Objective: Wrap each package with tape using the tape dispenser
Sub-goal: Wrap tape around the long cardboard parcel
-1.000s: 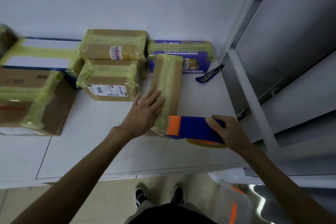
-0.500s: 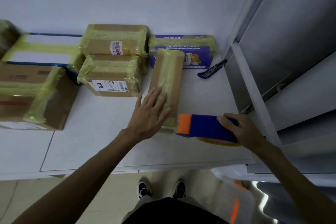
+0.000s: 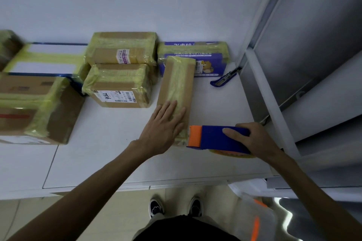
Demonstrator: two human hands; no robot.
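Observation:
A long narrow cardboard package (image 3: 178, 84) with a yellow tape strip down its top lies on the white table (image 3: 109, 154). My left hand (image 3: 162, 129) presses flat on its near end, fingers straight. My right hand (image 3: 254, 139) grips the blue and orange tape dispenser (image 3: 213, 137), whose orange end sits against the package's near right corner. A yellow tape roll shows under the dispenser.
Several taped boxes stand at the back and left: two brown ones (image 3: 121, 49) (image 3: 117, 86), a purple printed box (image 3: 195, 55), a large brown box (image 3: 33, 107). A blue utility knife (image 3: 223, 80) lies by the wall. A white metal shelf frame (image 3: 274, 115) rises on the right.
The dispenser has stayed at the package's near right corner. My left hand keeps pressing on the package; the view has shifted slightly.

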